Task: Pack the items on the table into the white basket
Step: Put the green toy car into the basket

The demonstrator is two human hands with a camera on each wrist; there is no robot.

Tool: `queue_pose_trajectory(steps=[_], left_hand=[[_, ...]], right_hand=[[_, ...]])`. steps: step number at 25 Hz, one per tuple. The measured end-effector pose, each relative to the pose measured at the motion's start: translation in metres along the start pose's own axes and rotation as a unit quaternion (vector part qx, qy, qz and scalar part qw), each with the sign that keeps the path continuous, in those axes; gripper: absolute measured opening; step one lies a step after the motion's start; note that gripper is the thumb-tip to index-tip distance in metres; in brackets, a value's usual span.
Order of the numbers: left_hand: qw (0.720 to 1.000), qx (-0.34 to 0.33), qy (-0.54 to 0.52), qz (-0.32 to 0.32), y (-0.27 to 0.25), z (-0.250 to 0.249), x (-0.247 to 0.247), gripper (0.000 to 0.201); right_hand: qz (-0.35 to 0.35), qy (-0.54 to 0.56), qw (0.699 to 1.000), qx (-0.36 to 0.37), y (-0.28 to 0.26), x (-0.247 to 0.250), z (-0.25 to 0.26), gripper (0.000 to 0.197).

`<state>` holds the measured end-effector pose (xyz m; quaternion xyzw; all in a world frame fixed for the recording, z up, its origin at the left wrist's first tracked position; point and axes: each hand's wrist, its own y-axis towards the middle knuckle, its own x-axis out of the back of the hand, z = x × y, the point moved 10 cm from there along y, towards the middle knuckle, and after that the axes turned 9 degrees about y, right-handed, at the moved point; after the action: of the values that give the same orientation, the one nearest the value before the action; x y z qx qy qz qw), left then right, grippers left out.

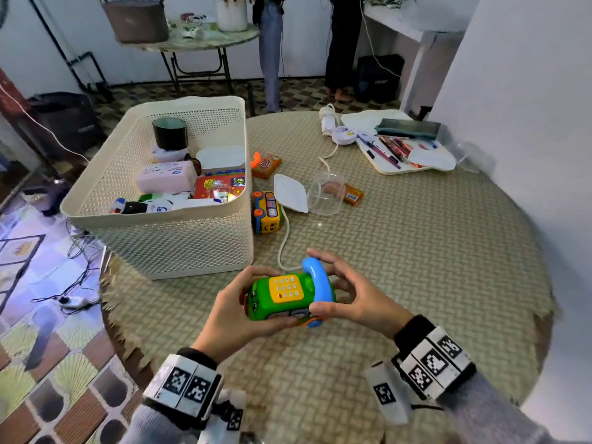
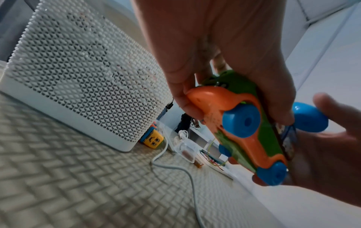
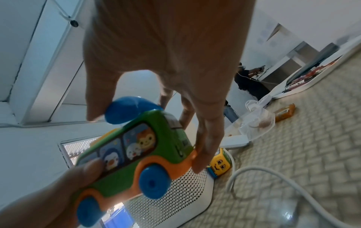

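A toy phone car point(image 1: 288, 298), green with a yellow keypad, blue handset, orange base and blue wheels, is held a little above the table's near side. My left hand point(image 1: 234, 302) grips its front end, thumb on the side. My right hand point(image 1: 349, 293) holds the rear end, thumb against the blue handset and fingers arched over it. From the left wrist the toy's point(image 2: 244, 123) underside shows; from the right wrist, the toy's point(image 3: 136, 154) picture side. The white mesh basket point(image 1: 166, 245) stands just beyond, to the left, with several items inside.
Beside the basket lie a yellow toy bus point(image 1: 267, 213), an orange snack packet point(image 1: 266, 165), a clear tub point(image 1: 326, 193) with its white lid point(image 1: 290, 193), and a small orange pack point(image 1: 352, 195). A white cable point(image 1: 283, 241) trails toward me. A tray of pens point(image 1: 400, 152) sits far right.
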<state>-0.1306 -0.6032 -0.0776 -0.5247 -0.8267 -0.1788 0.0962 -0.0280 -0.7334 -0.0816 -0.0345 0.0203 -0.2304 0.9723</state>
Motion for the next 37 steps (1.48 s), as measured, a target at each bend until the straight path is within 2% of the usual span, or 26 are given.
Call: queue_pose_trajectory(steps=[3, 7, 10, 14, 17, 21, 28, 30, 32, 34, 37], left_hand=[[0.999, -0.024, 0.006, 0.033, -0.013, -0.016, 0.009, 0.063], [0.999, -0.030, 0.006, 0.044, -0.044, -0.019, 0.027, 0.061], [0.998, -0.026, 0.007, 0.048, -0.066, -0.017, 0.040, 0.062], [0.999, -0.028, 0.016, 0.031, -0.081, -0.017, 0.068, 0.065], [0.997, -0.055, 0.052, -0.002, -0.078, -0.024, 0.094, 0.064], [0.992, -0.093, 0.079, -0.044, -0.057, -0.029, 0.132, 0.062], [0.987, -0.108, 0.084, -0.088, 0.002, -0.018, 0.230, 0.049], [0.983, -0.083, 0.078, -0.146, 0.027, 0.001, 0.279, 0.046], [0.971, -0.034, 0.131, -0.196, 0.057, 0.035, 0.324, 0.039], [0.969, 0.041, 0.169, -0.175, 0.087, 0.076, 0.345, 0.049], [0.977, 0.150, 0.114, -0.097, 0.117, 0.125, 0.348, 0.073]], right_hand=[[-0.030, -0.005, 0.999, 0.018, -0.017, -0.014, 0.011, 0.072], [-0.030, -0.055, 0.997, 0.040, -0.033, -0.049, 0.013, 0.072], [-0.039, -0.085, 0.995, 0.028, -0.038, -0.075, 0.007, 0.075], [-0.032, -0.151, 0.984, 0.086, -0.032, -0.113, 0.031, 0.074], [-0.015, -0.217, 0.969, 0.115, -0.014, -0.136, 0.048, 0.063], [-0.049, -0.249, 0.956, 0.146, 0.025, -0.148, 0.072, 0.059], [-0.084, -0.279, 0.931, 0.218, 0.119, -0.172, 0.118, 0.062], [-0.132, -0.264, 0.923, 0.246, 0.148, -0.170, 0.136, 0.063], [-0.187, -0.235, 0.918, 0.259, 0.176, -0.159, 0.151, 0.061], [-0.202, -0.251, 0.912, 0.252, 0.202, -0.152, 0.163, 0.062], [-0.173, -0.318, 0.907, 0.214, 0.250, -0.155, 0.176, 0.063]])
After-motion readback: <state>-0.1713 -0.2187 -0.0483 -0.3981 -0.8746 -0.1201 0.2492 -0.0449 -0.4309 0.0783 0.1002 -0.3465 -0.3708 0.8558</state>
